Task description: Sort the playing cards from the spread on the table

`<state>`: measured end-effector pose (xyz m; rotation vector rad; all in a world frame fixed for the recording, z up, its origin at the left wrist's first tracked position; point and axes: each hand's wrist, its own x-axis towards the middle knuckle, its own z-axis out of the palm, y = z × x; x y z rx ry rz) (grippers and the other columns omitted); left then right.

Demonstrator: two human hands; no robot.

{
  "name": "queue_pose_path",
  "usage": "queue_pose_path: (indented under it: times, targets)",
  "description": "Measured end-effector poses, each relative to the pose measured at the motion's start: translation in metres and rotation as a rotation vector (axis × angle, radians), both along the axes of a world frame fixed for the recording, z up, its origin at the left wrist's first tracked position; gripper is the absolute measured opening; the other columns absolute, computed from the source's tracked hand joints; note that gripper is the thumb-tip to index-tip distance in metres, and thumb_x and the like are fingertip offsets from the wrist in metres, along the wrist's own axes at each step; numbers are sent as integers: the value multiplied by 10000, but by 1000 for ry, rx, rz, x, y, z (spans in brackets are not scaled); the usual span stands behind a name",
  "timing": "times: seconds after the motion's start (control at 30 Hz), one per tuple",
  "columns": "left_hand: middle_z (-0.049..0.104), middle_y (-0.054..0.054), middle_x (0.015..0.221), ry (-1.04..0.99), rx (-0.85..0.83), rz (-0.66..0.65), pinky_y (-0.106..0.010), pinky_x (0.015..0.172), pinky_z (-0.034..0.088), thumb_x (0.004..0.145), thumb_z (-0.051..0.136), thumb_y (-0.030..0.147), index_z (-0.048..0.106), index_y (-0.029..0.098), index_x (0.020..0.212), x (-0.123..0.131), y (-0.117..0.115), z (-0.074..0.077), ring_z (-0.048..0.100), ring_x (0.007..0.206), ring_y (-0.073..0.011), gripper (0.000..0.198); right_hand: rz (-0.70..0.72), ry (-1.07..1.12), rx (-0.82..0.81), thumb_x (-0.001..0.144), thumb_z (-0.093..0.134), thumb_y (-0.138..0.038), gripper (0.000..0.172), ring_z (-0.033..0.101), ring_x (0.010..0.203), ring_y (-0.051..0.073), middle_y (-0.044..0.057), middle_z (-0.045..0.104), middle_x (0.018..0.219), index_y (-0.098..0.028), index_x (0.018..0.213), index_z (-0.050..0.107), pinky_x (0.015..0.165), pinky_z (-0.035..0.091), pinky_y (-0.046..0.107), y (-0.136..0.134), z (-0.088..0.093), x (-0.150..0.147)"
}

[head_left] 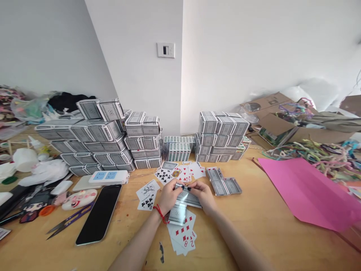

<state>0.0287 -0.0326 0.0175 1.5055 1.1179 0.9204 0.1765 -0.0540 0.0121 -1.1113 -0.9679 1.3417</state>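
Observation:
My left hand (170, 196) and my right hand (203, 197) meet at the middle of the table, fingers closed on grey-backed playing cards (184, 196). Both thumbs press at the top edge, where the cards look joined or folded; the exact join is hidden by my fingers. One shiny card back (177, 213) hangs toward me from the group. Face-up diamond cards (182, 237) lie fanned between my forearms. Left of my left hand are a joker (147, 189) and a ten of clubs (147, 202). More loose cards (184, 173) spread just beyond my fingers.
An L-shaped card piece (224, 183) lies right of my hands. Card-block stacks rise at left (93, 141) and right (221, 135), with small card boxes (179, 150) between. A phone (99, 214), scissors (70, 220), pink sheet (304, 192) and yarn pile (313, 162) flank them.

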Motion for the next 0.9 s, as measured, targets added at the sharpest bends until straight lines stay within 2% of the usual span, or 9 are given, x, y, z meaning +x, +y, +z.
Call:
queue_pose_path:
  times: [0.2,0.3,0.47,0.73,0.9]
  targets:
    - [591,-19,837,85,140,10,-256,713,385,679,505,213,573,183,839,1,1,4,518,803,-168,177,15,-43,28,601,627,-238,116,529,693,164,14,618,717,-171,689,594,665,376,276,-3,2,0]
    - [568,1,726,99,52,-7,-242,643,383,664,517,217,570,177,764,0,3,7,511,706,-151,120,29,-68,44,606,610,-212,106,513,677,153,2,597,711,-176,703,586,648,367,265,-4,5,0]
    - [525,32,630,1,-112,-50,-222,578,359,644,520,224,555,179,735,-1,3,12,479,604,-123,108,50,-29,62,603,589,-172,88,485,640,139,-9,575,680,-177,690,578,609,350,251,-5,5,-1]
    - [538,21,650,40,-18,61,-236,608,355,604,486,165,541,180,646,7,-2,8,480,656,-141,70,-7,-53,126,586,550,-126,57,502,728,159,-6,582,739,-183,594,555,680,359,263,-5,1,-3]
    - [538,16,684,10,21,32,-250,651,368,626,495,165,527,181,668,3,-1,6,489,696,-151,55,4,-22,39,632,563,-232,57,505,683,166,4,596,717,-183,655,581,632,367,259,-6,5,-2]
